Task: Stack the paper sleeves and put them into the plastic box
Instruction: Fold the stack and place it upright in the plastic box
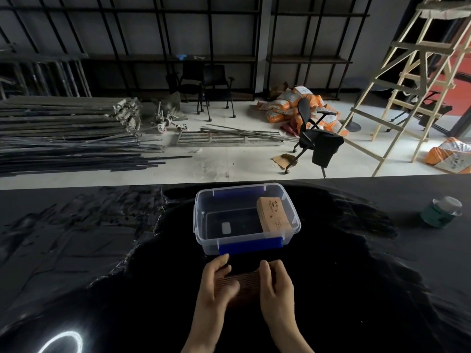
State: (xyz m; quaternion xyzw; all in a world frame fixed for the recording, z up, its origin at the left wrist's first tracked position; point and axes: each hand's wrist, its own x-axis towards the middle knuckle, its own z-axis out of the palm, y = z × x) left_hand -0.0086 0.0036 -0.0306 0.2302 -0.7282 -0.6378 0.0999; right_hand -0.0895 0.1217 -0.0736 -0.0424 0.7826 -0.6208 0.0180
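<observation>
Head view: sleeve stack point(244, 282) clasped between both hands point(218, 284), before box point(204, 225).

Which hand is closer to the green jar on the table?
Right. The right hand grips the sleeve stack on the side toward the green jar; the left hand is farther away.

We see glossy black tabletop point(102, 250); resting on it: clear plastic box point(201, 225) centre, green-labelled jar point(441, 211) far right.
</observation>
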